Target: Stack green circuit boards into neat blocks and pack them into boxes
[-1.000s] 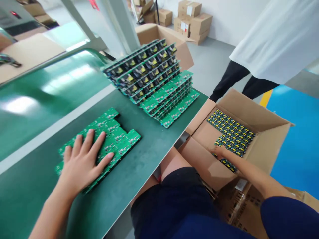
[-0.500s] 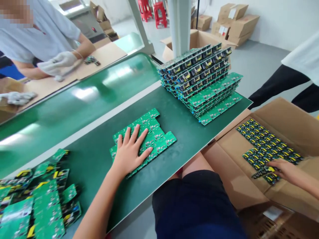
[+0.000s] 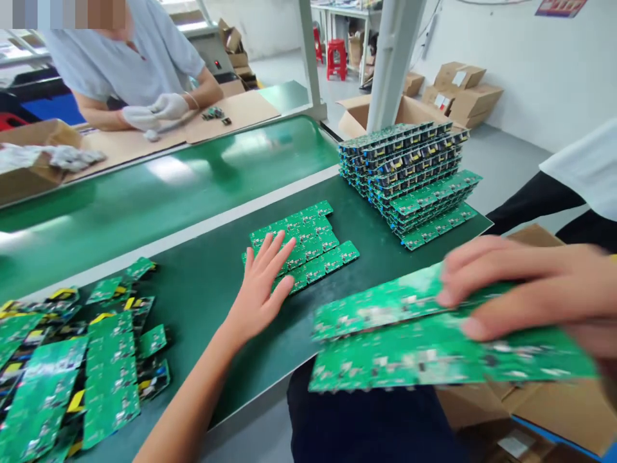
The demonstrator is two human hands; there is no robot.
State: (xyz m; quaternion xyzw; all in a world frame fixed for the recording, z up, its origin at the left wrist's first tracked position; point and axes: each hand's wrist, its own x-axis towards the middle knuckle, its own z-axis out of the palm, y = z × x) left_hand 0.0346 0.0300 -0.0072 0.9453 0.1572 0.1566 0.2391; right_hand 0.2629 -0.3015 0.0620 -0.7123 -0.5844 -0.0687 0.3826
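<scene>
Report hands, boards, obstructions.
Right hand gripping two green board strips, raised near table edge. Left hand spread on flat boards. Tall board stack beyond; nothing visibly between the hands' boards.

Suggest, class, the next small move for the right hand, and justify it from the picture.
Probably ease the right hand leftward, bringing the held boards over the green table beside the flat boards. The held boards appear across the table's near edge, partly over the lap, while the left hand spreads its fingers over the flat boards, perhaps steadying them.
</scene>
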